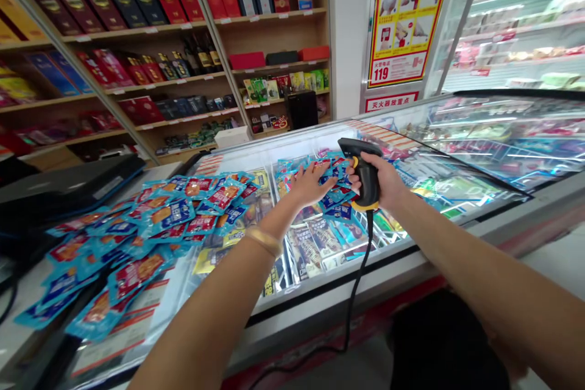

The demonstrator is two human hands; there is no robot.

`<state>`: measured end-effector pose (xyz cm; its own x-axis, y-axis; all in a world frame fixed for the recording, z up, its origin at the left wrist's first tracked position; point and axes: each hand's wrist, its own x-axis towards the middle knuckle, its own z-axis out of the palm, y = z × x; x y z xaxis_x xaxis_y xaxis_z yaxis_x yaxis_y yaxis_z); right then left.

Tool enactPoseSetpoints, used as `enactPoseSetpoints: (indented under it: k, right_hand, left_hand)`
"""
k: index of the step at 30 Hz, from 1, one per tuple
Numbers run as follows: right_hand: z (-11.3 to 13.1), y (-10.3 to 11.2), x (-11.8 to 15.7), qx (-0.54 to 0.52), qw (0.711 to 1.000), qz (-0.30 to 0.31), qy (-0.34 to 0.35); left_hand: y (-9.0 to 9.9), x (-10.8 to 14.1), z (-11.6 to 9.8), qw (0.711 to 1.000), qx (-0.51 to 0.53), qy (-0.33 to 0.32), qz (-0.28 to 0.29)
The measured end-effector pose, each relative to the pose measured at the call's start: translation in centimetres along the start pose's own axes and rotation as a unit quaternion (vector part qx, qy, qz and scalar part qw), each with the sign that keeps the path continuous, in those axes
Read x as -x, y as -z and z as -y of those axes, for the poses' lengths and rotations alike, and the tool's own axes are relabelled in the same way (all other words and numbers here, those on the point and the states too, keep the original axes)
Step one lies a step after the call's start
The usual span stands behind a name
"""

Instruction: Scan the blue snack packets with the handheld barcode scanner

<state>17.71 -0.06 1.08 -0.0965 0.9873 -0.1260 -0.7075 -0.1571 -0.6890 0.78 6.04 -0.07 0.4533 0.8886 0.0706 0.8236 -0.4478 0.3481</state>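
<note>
My right hand (381,180) is wrapped round the handle of a black and yellow barcode scanner (367,180), whose cable hangs down over the freezer's front edge. Beside it, my left hand (311,184) lies with its fingers spread on a pile of blue and red snack packets (338,198) on the glass top of a chest freezer; it wears a bangle at the wrist. Whether a packet is under those fingers is hidden. To the left spreads a larger heap of similar packets (171,213), partly over the freezer's left end.
A black device (68,186) stands at the left. Frozen goods show through the freezer's glass (457,177). Behind are shelves with boxes and bottles (150,30), a poster (406,12) and a refrigerated display at the right.
</note>
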Motion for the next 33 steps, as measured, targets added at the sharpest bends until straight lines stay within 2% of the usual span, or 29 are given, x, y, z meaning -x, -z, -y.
enactPoseSetpoints:
  k: [2, 5, 11, 13, 17, 19, 22, 27, 30, 33]
  right_hand:
    - [0.0, -0.2, 0.0, 0.000, 1.000, 0.007, 0.006]
    - [-0.3, -1.3, 0.1, 0.005, 0.999, 0.024, 0.025]
    - [-2.5, -5.6, -0.6, 0.014, 0.998, 0.065, -0.004]
    - [-3.8, -7.4, -1.2, 0.011, 0.996, 0.084, -0.028]
    - [-6.5, -10.2, -2.6, 0.000, 0.992, 0.103, -0.071]
    - [-7.8, -10.6, -3.1, -0.001, 0.991, 0.100, -0.090]
    - [-9.0, -9.9, -3.6, 0.007, 0.990, 0.090, -0.107]
    - [-9.3, -8.4, -3.5, 0.018, 0.992, 0.066, -0.103]
    - [-8.9, -8.4, -3.0, 0.020, 0.992, 0.061, -0.107]
    - [-8.9, -8.6, -2.5, 0.028, 0.991, 0.070, -0.112]
  left_hand:
    - [0.3, 0.5, 0.3, 1.000, 0.001, -0.003, -0.027]
    - [1.3, 1.5, 1.7, 0.995, -0.007, 0.004, -0.096]
    - [4.8, 4.9, 8.2, 0.965, -0.093, 0.094, -0.228]
    - [5.8, 6.4, 10.4, 0.951, -0.129, 0.145, -0.241]
    - [6.2, 9.1, 13.3, 0.939, -0.176, 0.210, -0.206]
    - [5.9, 9.8, 13.9, 0.939, -0.189, 0.206, -0.200]
    - [5.4, 10.3, 14.3, 0.939, -0.201, 0.192, -0.201]
    - [5.7, 10.4, 14.5, 0.944, -0.177, 0.194, -0.203]
    - [6.2, 10.6, 14.4, 0.942, -0.136, 0.195, -0.238]
    - [6.6, 10.5, 14.3, 0.930, -0.038, 0.172, -0.322]
